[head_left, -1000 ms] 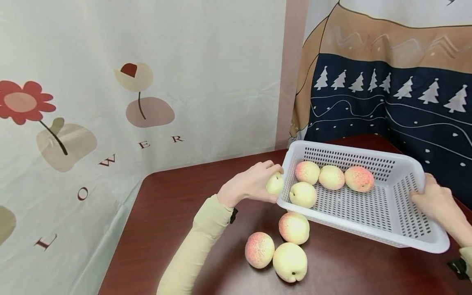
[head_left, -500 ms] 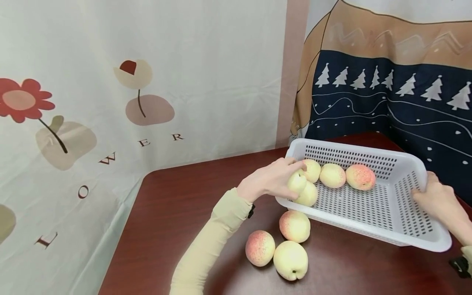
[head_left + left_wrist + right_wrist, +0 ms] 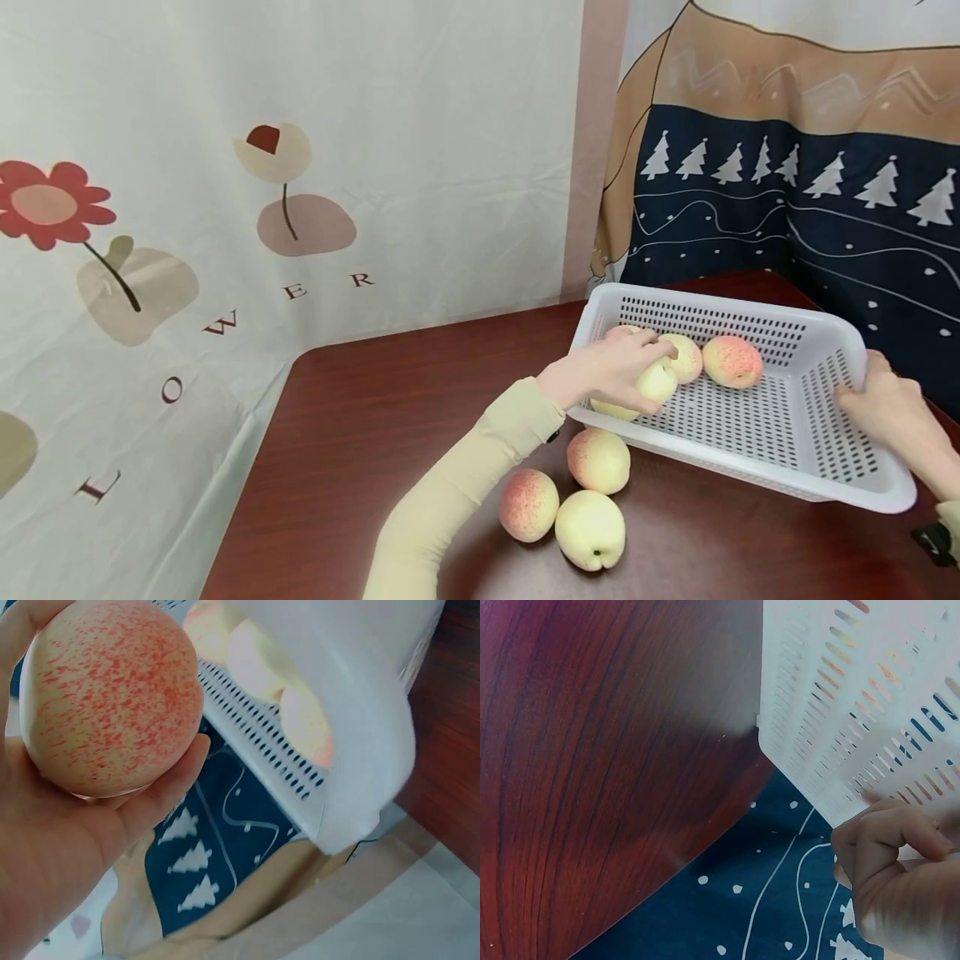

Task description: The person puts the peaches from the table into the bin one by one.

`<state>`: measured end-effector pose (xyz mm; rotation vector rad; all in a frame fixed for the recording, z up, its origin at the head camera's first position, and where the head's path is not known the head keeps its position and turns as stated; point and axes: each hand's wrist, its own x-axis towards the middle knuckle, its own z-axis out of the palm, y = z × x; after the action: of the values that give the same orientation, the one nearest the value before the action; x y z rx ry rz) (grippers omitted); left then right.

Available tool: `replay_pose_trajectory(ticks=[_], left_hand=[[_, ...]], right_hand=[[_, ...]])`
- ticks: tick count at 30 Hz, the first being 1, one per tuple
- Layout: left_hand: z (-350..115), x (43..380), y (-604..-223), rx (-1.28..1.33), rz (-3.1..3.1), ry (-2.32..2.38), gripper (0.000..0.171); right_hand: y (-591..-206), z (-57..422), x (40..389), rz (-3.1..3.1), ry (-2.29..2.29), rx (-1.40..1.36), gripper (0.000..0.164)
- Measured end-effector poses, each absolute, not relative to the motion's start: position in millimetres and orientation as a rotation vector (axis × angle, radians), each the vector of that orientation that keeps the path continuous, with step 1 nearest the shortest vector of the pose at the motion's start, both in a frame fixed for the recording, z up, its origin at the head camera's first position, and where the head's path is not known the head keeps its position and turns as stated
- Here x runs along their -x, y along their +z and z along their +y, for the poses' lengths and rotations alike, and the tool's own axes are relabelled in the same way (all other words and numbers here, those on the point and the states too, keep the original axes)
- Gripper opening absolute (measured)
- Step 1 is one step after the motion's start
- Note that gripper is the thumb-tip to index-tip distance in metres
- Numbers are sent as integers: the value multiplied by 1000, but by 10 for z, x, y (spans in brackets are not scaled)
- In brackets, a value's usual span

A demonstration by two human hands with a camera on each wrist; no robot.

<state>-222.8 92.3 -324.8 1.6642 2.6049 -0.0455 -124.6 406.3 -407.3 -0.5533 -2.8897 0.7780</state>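
Note:
My left hand point(image 3: 611, 368) grips a peach point(image 3: 657, 383) over the left half of the white plastic basket point(image 3: 727, 429). In the left wrist view, that peach point(image 3: 116, 697) shows red speckles on pale yellow, with fingers and thumb curled round it. Beyond the hand, two peaches lie along the basket's back wall, one redder peach point(image 3: 732, 362) and one paler peach point(image 3: 684, 358). Two more at the left end are partly hidden by the hand. My right hand point(image 3: 892, 412) holds the basket's right end; in the right wrist view its fingers point(image 3: 885, 832) curl at the slotted wall.
On the dark red table point(image 3: 360, 433), in front of the basket, sit a blushed peach point(image 3: 598, 461), a redder peach point(image 3: 528, 505) and a pale yellow peach point(image 3: 590, 530). A pale curtain point(image 3: 450, 167) and a navy tree-patterned cloth point(image 3: 712, 217) hang behind the table.
My left hand has carried its peach rightward, from outside the basket's left rim to over the inside. The right hand keeps its hold and the basket stays in place.

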Motion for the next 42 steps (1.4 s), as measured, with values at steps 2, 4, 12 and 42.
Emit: replay_pose_trajectory(ticks=[2,4,12,42], left_hand=[[992,2220,-3276,-1654,2589,-90,65],[1062,2212,-3305,-1635,2564,-100,68],[1327,2142,-3447,-1619,2507,-277,76],[1481,2127,-3801,-1430,2469,-391,63]], right_hand=[[-4071,4064,1245,-2888,781,558,69],[-4072,4066,1244,-2886,777,558,69],[-4090,4078,1245,-2884,763,560,70],[-4083,4066,1245,-2894,743,549,72]])
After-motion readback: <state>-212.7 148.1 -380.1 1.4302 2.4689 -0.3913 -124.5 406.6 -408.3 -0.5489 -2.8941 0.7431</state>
